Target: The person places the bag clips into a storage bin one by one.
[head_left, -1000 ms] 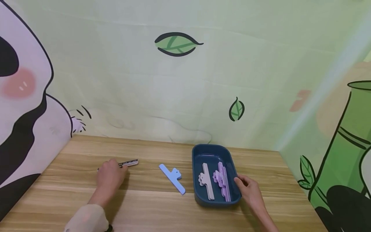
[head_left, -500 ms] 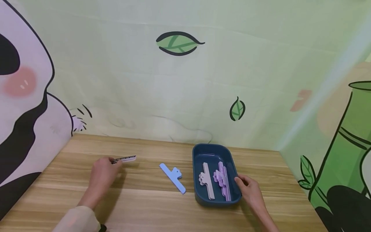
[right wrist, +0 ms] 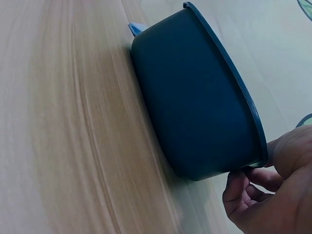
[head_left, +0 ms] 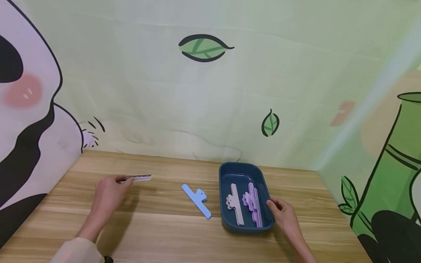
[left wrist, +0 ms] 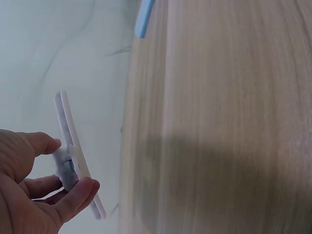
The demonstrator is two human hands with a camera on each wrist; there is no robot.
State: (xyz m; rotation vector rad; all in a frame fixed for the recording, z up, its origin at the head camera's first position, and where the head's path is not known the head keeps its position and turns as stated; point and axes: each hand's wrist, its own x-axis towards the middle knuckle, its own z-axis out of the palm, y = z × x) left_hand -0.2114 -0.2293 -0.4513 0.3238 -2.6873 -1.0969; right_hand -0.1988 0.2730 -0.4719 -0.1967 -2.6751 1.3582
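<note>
In the head view my left hand (head_left: 110, 191) pinches a pale bag clip (head_left: 143, 177) with a dark patterned edge, held above the table at left. The left wrist view shows thumb and fingers on the spring part of the clip (left wrist: 73, 146), its long bars sticking out past them. My right hand (head_left: 285, 215) grips the right rim of a dark blue plastic bin (head_left: 245, 230), thumb on the rim and curled fingers beneath it. Inside lie a light grey bag clip (head_left: 238, 212) and purple bag clips (head_left: 256, 210) side by side.
A light blue bag clip (head_left: 196, 201) lies slanted on the wooden table (head_left: 171, 237), just left of the bin. Behind the table rises a green printed cloth backdrop (head_left: 138, 91).
My left hand has lifted the pale clip off the table and drawn it left, turning its patterned face more edge-on. The right hand and bin stay put.
</note>
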